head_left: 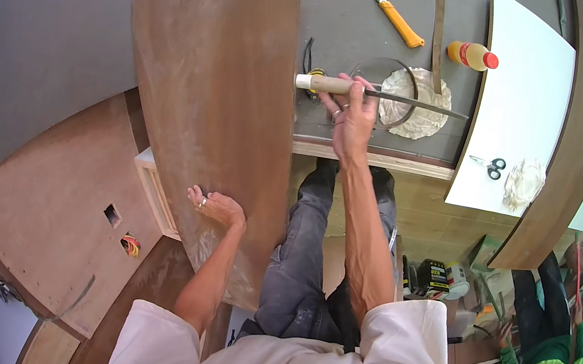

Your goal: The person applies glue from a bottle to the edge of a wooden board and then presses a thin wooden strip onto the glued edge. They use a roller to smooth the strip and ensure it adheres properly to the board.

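Right hand [351,111] closed around wooden-handled file [370,92], above grey worktop [352,13] beside brown laminate sheet [215,106]. Left hand [218,207] spread flat, pressing sheet's lower part. Yellow utility knife [397,18] farther along worktop.

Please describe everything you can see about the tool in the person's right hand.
The tool looks like a file: a pale wooden handle on the left and a long, thin, dark metal blade reaching right. It lies nearly level above the grey table. The right hand grips it where handle meets blade. Its tip passes over a crumpled pale cloth; whether they touch is unclear.
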`<state>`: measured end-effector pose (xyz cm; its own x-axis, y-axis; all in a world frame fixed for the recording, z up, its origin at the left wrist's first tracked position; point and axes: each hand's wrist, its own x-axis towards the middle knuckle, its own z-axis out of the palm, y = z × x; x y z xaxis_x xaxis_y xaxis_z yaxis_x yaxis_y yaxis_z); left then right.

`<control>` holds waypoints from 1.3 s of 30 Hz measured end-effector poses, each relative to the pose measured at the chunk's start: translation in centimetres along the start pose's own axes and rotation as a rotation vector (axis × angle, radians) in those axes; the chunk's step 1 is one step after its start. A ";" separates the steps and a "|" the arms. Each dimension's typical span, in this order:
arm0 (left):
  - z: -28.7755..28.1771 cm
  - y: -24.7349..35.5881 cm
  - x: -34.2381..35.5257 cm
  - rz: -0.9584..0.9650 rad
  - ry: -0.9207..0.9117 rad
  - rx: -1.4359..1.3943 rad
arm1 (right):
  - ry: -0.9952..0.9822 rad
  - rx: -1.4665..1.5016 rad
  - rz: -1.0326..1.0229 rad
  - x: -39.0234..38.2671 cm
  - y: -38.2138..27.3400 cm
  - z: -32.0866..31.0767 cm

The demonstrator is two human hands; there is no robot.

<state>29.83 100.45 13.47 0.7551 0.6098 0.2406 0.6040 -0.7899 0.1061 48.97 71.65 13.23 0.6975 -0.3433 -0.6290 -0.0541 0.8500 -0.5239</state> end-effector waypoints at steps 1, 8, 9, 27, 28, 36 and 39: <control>0.0 -0.2 0.0 0.012 -0.019 0.019 | 0.002 -0.026 -0.025 0.5 -0.6 0.0; -0.4 0.4 -0.3 -0.014 -0.056 -0.066 | 0.000 -0.145 -0.067 1.7 -1.9 1.7; -0.6 0.2 0.2 0.012 -0.030 -0.055 | -0.004 -0.132 -0.090 1.6 -1.8 2.2; 0.3 -0.3 0.0 0.043 0.001 -0.020 | -0.279 -0.029 -0.290 17.2 -2.2 9.2; 0.3 -0.4 -0.1 0.043 0.003 -0.019 | -0.282 -0.025 -0.269 17.6 -2.2 8.9; 0.2 -0.3 -0.2 0.030 0.014 -0.012 | -0.286 0.000 -0.141 16.2 -1.6 8.3; 0.2 -0.1 -0.2 0.073 0.009 0.012 | -0.250 -0.007 -0.164 16.7 -1.9 7.0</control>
<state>29.70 100.45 13.19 0.7948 0.5503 0.2559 0.5507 -0.8311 0.0768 65.69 67.13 7.74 0.8514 -0.3666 -0.3752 0.0701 0.7883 -0.6112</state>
